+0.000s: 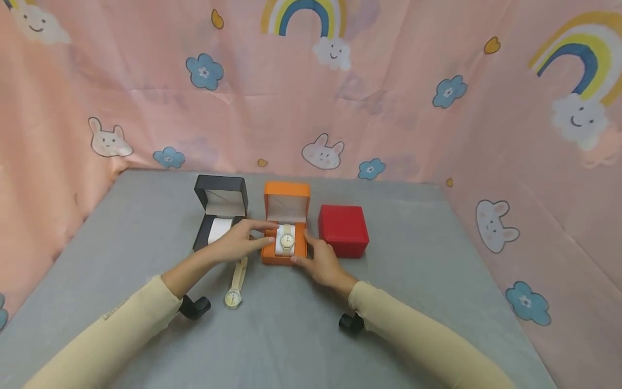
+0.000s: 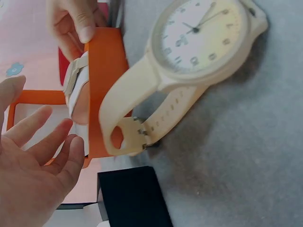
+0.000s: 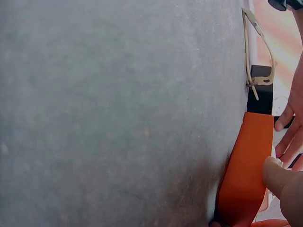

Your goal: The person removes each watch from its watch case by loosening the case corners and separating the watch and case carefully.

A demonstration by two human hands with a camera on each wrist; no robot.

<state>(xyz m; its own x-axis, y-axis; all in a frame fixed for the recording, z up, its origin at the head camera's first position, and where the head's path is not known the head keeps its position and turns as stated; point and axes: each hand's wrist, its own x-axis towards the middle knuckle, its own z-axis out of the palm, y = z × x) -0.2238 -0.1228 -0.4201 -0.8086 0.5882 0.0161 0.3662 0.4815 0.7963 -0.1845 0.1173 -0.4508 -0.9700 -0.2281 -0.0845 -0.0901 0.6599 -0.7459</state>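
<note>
The orange watch box [image 1: 270, 253] stands with its lid up, and a cream watch [image 1: 287, 240] sits in it around a white cushion. My right hand [image 1: 324, 263] holds this box at its right front corner, thumb on the front rim and fingers along the side. From the left, my left hand [image 1: 238, 241] reaches over with fingers extended near the watch and the box's left edge. In the left wrist view its palm and loosely spread fingers [image 2: 49, 137] hold nothing. A second cream watch [image 1: 233, 297] lies on the table below my left hand, its strap buckled into a loop.
An open black watch box [image 1: 221, 182] with a white cushion [image 1: 220, 229] stands left, partly behind my left hand. To the right is a shut red box [image 1: 343, 229]. Grey cloth covers the table [image 1: 403, 292]; a pink patterned curtain [image 1: 272, 119] hangs behind and at the sides.
</note>
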